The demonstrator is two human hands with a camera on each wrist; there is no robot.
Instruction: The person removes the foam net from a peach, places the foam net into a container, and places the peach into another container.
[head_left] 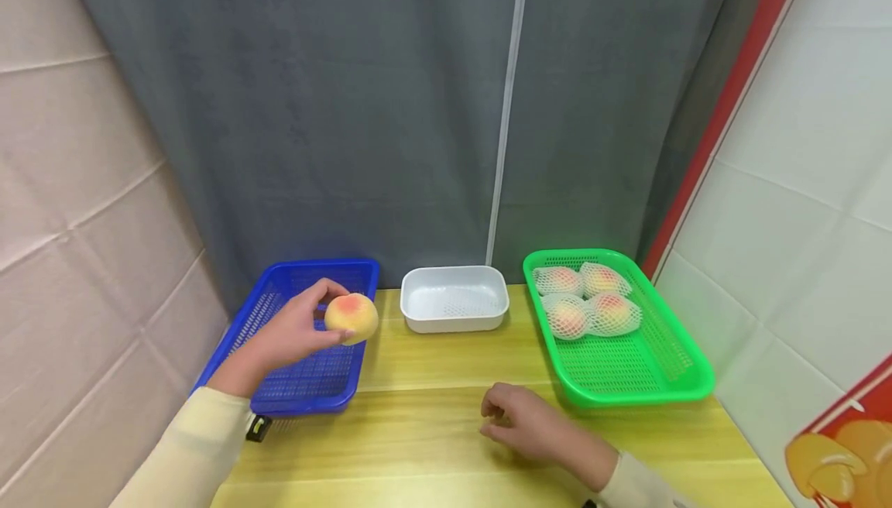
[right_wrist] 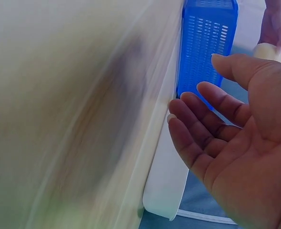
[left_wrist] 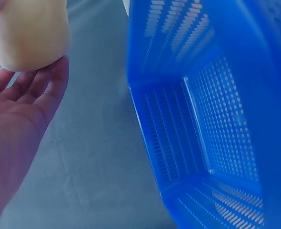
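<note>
A yellow peach with a red blush is pinched between the thumb and fingers of my left hand, above the right side of the blue basket. In the left wrist view the peach shows pale at the upper left, fingers beneath it. My right hand hovers over the table with loosely bent fingers and nothing in them; the right wrist view shows its bare palm. Nearest to it is the green basket, where several peaches in white foam nets lie together toward the back.
Between the two baskets, at the back of the wooden table, stands a white plastic tray. A grey curtain hangs behind. Pale walls close in on the left and right.
</note>
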